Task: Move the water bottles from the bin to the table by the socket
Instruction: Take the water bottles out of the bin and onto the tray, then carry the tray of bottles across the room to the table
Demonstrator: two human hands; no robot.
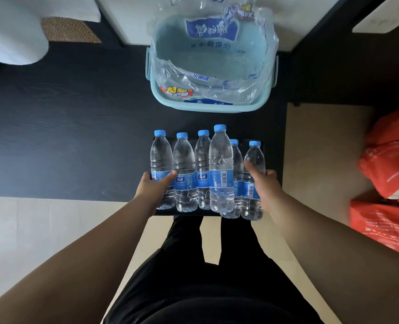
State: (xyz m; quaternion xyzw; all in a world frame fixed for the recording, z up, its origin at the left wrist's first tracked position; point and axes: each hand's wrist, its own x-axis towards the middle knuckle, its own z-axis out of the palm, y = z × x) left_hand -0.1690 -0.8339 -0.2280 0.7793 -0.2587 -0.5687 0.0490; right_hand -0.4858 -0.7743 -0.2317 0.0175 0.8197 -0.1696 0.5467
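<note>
Six water bottles (185, 164) are seen standing upright in a tight row, blue caps (182, 135) up, on a dark flat surface at the near edge of the dark counter (65, 136). Whether that surface is a tray or part of the counter cannot be told. The pale blue bin (207, 106) stands beyond them, and only crumpled plastic wrap (193, 78) is visible in it.

The leftmost bottle (161, 155) is gripped around its label band by the left hand (155, 185). The rightmost bottle (255, 157) is gripped at the same height by the right hand (264, 183), thumb across the front.

The bottles appear full, so each is judged moderately heavy for its size. The thin clear walls are likely to dent under a hard squeeze. The smooth plastic may be slippery, and the ribbed lower body and the label band should give the firmest hold. A grasp low on the body is judged steadier than one at the neck, since full bottles packed side by side can be tipped by a nudge to a neighbour. One bottle (220, 164) stands forward of the row, partly hiding the one behind it.
</note>
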